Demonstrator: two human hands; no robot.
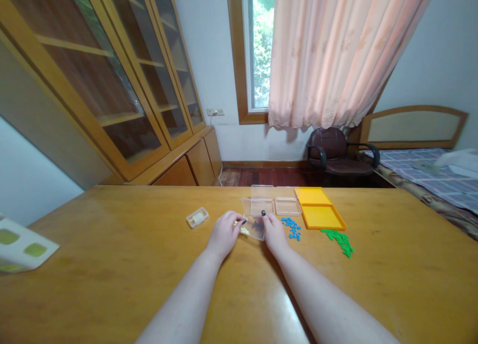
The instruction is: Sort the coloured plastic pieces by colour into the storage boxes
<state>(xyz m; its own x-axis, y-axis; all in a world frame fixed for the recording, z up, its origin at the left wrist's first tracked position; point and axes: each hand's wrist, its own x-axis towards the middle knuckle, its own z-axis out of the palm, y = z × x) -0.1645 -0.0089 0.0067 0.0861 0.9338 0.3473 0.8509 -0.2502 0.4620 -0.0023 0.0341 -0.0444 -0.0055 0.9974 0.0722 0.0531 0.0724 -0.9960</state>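
My right hand (275, 233) grips the right side of a small clear plastic box (256, 231), which is tilted over the table. At the box's left side is my left hand (224, 233), thumb and fingers pinched together; what lies between them is too small to make out. Pale yellow pieces (244, 231) show beside the left fingertips, at the box's left edge. Just right of my right hand, small blue pieces (292, 228) lie scattered on the table. Farther right is a pile of green pieces (341, 241).
Behind my hands stand two open clear boxes, a left one (262, 200) and a right one (288, 207). An open yellow case (324, 216) is to their right. A small lidded box (197, 217) sits left on the wooden table (123, 264). A white cut-out object (26, 245) is at far left.
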